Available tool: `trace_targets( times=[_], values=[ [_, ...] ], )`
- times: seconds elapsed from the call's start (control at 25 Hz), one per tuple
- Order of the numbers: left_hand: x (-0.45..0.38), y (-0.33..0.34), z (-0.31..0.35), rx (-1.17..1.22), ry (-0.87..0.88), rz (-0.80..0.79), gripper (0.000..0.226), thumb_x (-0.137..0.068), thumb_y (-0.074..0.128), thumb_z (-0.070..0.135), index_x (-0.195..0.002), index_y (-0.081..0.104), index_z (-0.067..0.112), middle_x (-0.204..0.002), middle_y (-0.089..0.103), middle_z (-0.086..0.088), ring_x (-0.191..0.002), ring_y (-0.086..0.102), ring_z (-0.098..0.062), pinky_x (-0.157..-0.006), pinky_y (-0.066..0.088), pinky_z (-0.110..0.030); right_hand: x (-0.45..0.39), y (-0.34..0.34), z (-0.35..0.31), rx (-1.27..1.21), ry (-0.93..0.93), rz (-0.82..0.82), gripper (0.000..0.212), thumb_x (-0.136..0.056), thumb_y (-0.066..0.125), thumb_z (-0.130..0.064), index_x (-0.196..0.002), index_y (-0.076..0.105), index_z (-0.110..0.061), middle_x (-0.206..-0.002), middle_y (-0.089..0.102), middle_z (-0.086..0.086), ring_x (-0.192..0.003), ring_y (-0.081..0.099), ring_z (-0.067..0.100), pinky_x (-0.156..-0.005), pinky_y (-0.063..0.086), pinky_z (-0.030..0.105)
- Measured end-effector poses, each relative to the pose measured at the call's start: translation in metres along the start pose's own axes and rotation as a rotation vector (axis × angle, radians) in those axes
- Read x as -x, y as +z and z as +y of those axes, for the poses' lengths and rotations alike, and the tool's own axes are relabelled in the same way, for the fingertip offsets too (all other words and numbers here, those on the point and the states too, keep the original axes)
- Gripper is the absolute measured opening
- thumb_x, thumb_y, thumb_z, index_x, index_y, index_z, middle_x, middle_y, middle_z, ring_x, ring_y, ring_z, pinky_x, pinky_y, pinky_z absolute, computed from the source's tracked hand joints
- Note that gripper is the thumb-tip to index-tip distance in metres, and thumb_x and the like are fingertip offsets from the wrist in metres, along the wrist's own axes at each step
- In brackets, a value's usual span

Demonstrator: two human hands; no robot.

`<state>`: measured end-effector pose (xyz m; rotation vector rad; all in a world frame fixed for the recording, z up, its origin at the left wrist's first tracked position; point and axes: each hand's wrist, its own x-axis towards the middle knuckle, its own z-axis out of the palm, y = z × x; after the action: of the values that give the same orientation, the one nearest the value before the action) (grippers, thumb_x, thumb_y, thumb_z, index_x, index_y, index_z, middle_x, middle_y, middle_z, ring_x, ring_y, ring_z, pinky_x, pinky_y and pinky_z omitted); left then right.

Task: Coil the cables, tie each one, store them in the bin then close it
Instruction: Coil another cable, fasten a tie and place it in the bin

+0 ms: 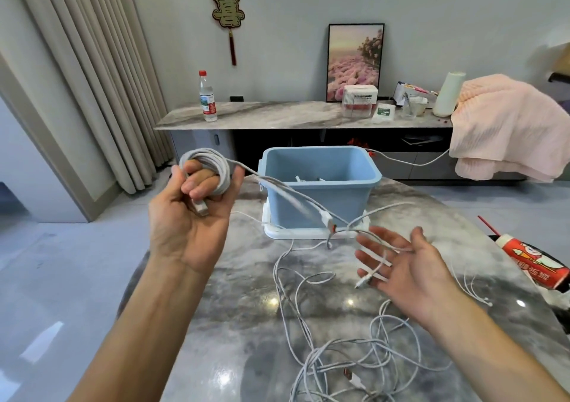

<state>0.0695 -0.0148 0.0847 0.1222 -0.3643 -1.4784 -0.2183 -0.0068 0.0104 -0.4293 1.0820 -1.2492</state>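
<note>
- A living room with pale walls and beige curtains; in front, a glossy grey marble table [246, 324] carries the work.
- The white cable [212, 167] is wound in several loops around the fingers of the left hand [188, 216], raised above the table's left edge; the grip is clamped on the coil, one plug end pressed against the palm.
- The cable's free tail runs right, blurred, across the front of the blue bin [320, 185] to a plug hanging near the right hand [410, 266].
- The right hand is spread palm-up, fingers apart; thin white leads lie across them, nothing pinched.
- Judged by its look, the cable is light, soft and springy, so loops are likely to slacken unless pinched at the crossing; the stiff plug ends look the surest holds.
- The bin stands open at the table's middle on a white lid [308, 232]; white pieces show inside, too small to name.
- More loose cables [339, 355] tangle on the table below the right hand.
- A red-and-white bottle [536, 262] lies at the right edge, its print unreadable.
- Behind, a sideboard [277, 117] holds a red-capped water bottle [207, 99], and a white box [360, 101] whose label seems to read "Panasonic".
- A red-and-gold ornament [228, 6] hangs on the wall.
</note>
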Motion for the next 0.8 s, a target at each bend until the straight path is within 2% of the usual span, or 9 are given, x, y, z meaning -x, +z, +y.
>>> trace_targets(
  times=[0.08,0.24,0.32,0.44,0.52,0.56,0.64,0.72,0.8],
  values=[
    [-0.002,-0.004,0.008,0.008,0.048,0.023,0.043,-0.104,0.037,0.026,-0.070,0.057,0.010,-0.053,0.038,0.007,-0.045,0.038,-0.006,-0.110,0.039,-0.047,-0.007,-0.011,-0.001,0.044,0.045,0.133,0.066,-0.103,0.019,-0.056,-0.093,0.065,-0.011,-0.084,0.074,0.010,-0.082,0.063,0.029,-0.072,0.045,0.038],
    [-0.003,-0.011,0.016,-0.031,0.088,0.097,0.043,-0.103,0.037,0.026,-0.068,0.057,0.012,-0.053,0.037,0.008,-0.045,0.037,-0.005,-0.111,0.039,-0.045,-0.011,-0.022,-0.010,0.058,0.070,0.337,0.031,-0.102,0.043,-0.030,-0.079,0.054,-0.013,-0.068,0.065,0.008,-0.066,0.057,0.025,-0.058,0.043,0.034],
    [-0.003,-0.008,0.020,-0.090,0.119,0.107,0.039,-0.103,0.038,0.028,-0.071,0.055,0.015,-0.054,0.036,0.009,-0.046,0.036,-0.005,-0.110,0.040,-0.046,-0.008,-0.025,-0.014,0.160,0.140,0.287,0.025,-0.097,0.049,-0.025,-0.074,0.050,-0.016,-0.055,0.065,0.006,-0.055,0.055,0.022,-0.054,0.041,0.028],
    [0.003,-0.002,0.017,-0.177,0.081,0.088,0.038,-0.104,0.037,0.032,-0.073,0.053,0.016,-0.055,0.035,0.010,-0.046,0.036,-0.005,-0.110,0.042,-0.044,0.004,-0.028,-0.017,0.858,0.231,0.167,0.041,-0.095,0.052,-0.040,-0.066,0.057,-0.012,-0.057,0.068,0.012,-0.041,0.052,0.019,-0.045,0.037,0.020],
    [0.009,0.005,0.005,-0.227,0.049,0.054,0.038,-0.104,0.035,0.033,-0.074,0.051,0.016,-0.054,0.034,0.009,-0.045,0.035,-0.005,-0.108,0.044,-0.043,0.011,-0.024,-0.018,1.586,0.090,0.167,0.057,-0.093,0.047,-0.057,-0.062,0.062,-0.011,-0.055,0.068,0.007,-0.047,0.060,0.019,-0.048,0.042,0.023],
    [0.011,0.008,-0.003,-0.264,0.034,0.046,0.038,-0.104,0.034,0.033,-0.074,0.050,0.017,-0.053,0.034,0.009,-0.045,0.034,-0.005,-0.106,0.046,-0.041,0.015,-0.019,-0.019,1.781,-0.077,0.218,0.057,-0.090,0.047,-0.062,-0.062,0.062,-0.014,-0.055,0.068,0.001,-0.054,0.064,0.019,-0.053,0.045,0.026],
    [0.014,0.014,-0.021,-0.375,-0.016,0.038,0.035,-0.103,0.035,0.033,-0.076,0.049,0.016,-0.053,0.032,0.008,-0.045,0.032,-0.005,-0.097,0.053,-0.036,0.021,-0.008,-0.022,1.624,-0.505,0.200,0.038,-0.085,0.055,-0.058,-0.070,0.064,-0.025,-0.068,0.069,-0.010,-0.070,0.068,0.014,-0.060,0.047,0.029],
    [0.018,0.017,-0.042,-0.512,-0.068,0.006,0.031,-0.098,0.039,0.034,-0.077,0.050,0.013,-0.052,0.032,0.007,-0.044,0.031,-0.006,-0.080,0.051,-0.028,0.037,0.019,-0.014,1.156,-0.760,-0.082,0.021,-0.084,0.063,-0.053,-0.098,0.065,-0.037,-0.098,0.069,-0.023,-0.091,0.065,-0.001,-0.073,0.048,0.020],
    [0.026,0.017,-0.061,-0.635,-0.124,-0.055,0.031,-0.092,0.045,0.034,-0.076,0.054,0.009,-0.052,0.034,0.005,-0.045,0.032,-0.007,-0.072,0.034,-0.027,0.049,0.048,0.000,0.980,-0.775,-0.351,0.049,-0.082,0.060,-0.057,-0.128,0.054,-0.039,-0.126,0.060,-0.025,-0.119,0.054,-0.004,-0.095,0.042,0.015]
  ],
)
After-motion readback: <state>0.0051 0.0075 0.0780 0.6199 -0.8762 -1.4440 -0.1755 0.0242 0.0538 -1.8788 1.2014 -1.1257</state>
